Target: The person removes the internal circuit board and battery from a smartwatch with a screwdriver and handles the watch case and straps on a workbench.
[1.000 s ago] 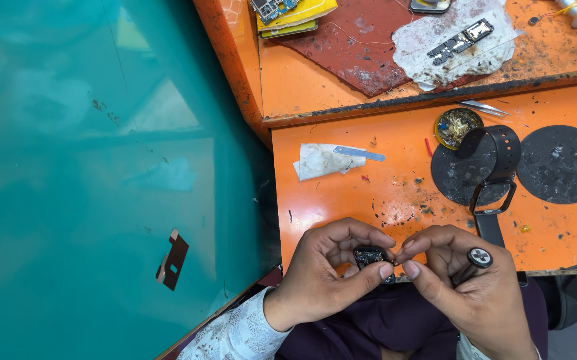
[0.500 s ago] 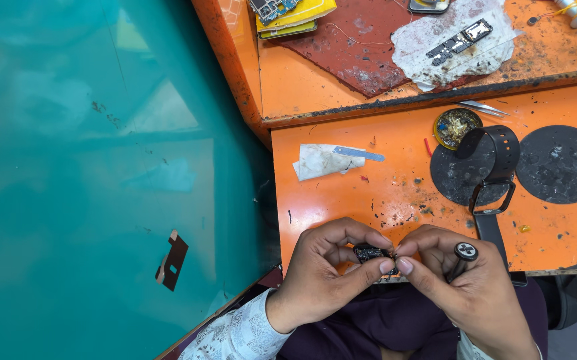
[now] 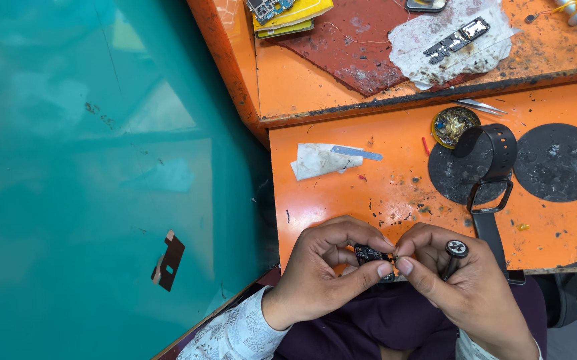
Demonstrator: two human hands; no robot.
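**Pinching small dark part at near bench edge**

Small black component [image 3: 368,254] is held between thumb and forefinger of left hand [image 3: 325,273]; fingers curled in tight, grip narrow. Part sits just over near edge of orange bench [image 3: 395,180], above lap, approx. centre-right of view. Detail of part too small to be made out.

Right hand [image 3: 465,283] is closed too: thumb and forefinger tips are brought against right side of same component, touching or nearly so; exact contact can't be told. A black tool w/ round, cross-marked cap [image 3: 456,250] is gripped in remaining fingers of right hand, cap pointing up, shaft hidden in palm.

Bench, nearer level:
- black watch strap w/ buckle [image 3: 492,180] lying just far-right of hands, curled over a dark round pad [image 3: 458,170]
- 2nd dark round pad [image 3: 558,162] further right, apart from 1st
- small round tin w/ brassy contents [image 3: 454,125] at far edge of 1st pad
- tweezers [image 3: 480,106] beyond tin
- white paper scrap w/ blue strip [image 3: 325,159] to left, well apart from hands

Far, raised level: red mat [image 3: 352,50], white cloth w/ a dark circuit piece [image 3: 458,37] on it, yellow pad [image 3: 295,17] at far left.

Teal floor [image 3: 88,167] at left, one dark scrap [image 3: 170,260] lying on it.
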